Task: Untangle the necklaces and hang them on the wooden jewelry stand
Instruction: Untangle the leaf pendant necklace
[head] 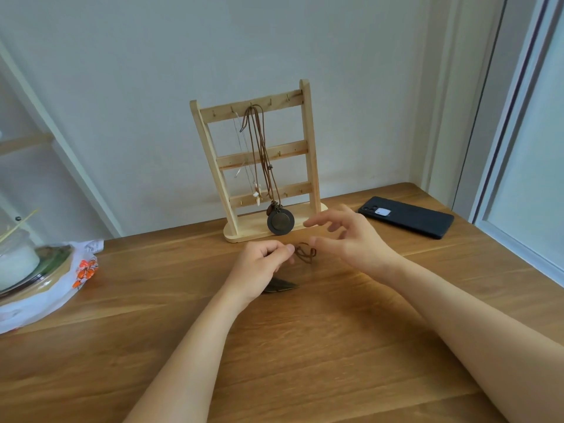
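The last loose necklace, a brown cord necklace (305, 253), sits bunched in small tangled loops just above the table at the centre of the frame, and its dark leaf-shaped pendant (280, 285) lies flat on the wood below the left wrist. The left hand (262, 262) pinches the cord between thumb and fingertips. The right hand (346, 236) is spread with fingers relaxed, its thumb close to the loops; I cannot tell whether it touches them. Just behind, the wooden jewelry stand (293, 149) carries two pieces on its top row of hooks: a brown cord with a round disc pendant (280, 221) reaching down to the base, and a thin pale strand with a tooth-like charm (258, 198). The likely trouble from here is pulling the pinched end before a loop is opened, which would cinch the tangle into a hard knot. A reaching right hand could also knock the disc or catch the hung cords and tip the light stand. The table (305, 346) is warm-toned wood planking. A black phone (406, 216) lies at right of centre, and a plastic bag (52, 288) with a glass jar (15, 257) sits at the left edge. Behind is a plain white wall, with a window frame down the right side.
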